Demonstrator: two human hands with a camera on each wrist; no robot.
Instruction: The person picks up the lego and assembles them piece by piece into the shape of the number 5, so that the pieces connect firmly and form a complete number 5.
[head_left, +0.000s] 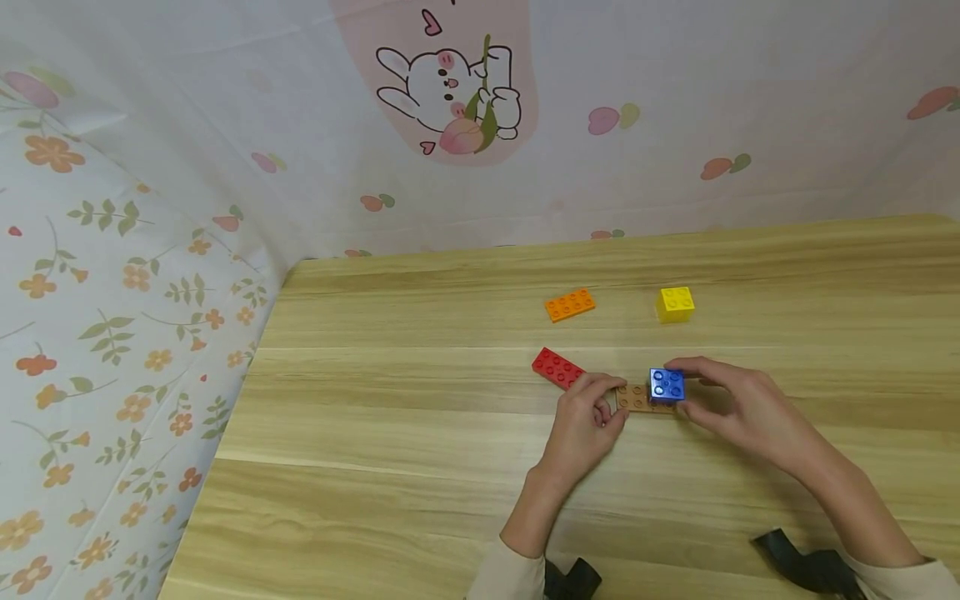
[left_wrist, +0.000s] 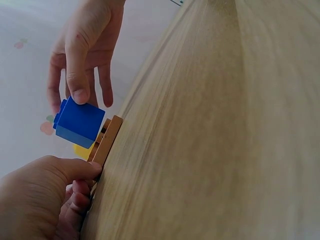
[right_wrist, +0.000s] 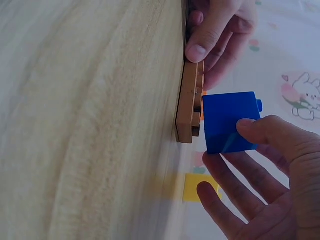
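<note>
My right hand (head_left: 746, 408) pinches a blue two-by-two toy brick (head_left: 667, 386) between thumb and fingers. In the right wrist view the blue brick (right_wrist: 231, 122) is just above the studs of a brown building plate (right_wrist: 187, 107), over its right end; a narrow gap shows between them. My left hand (head_left: 581, 429) grips the plate's left end with thumb and forefinger as it lies on the table. Beside the left fingertips, a red studded plate (head_left: 556, 367) lies at a slant, its near end partly behind that hand.
Farther back on the wooden table (head_left: 390, 400) lie a flat orange plate (head_left: 570, 305) and a yellow brick (head_left: 676, 305), apart from each other. Patterned white cloth (head_left: 300, 125) borders the table at the back and left.
</note>
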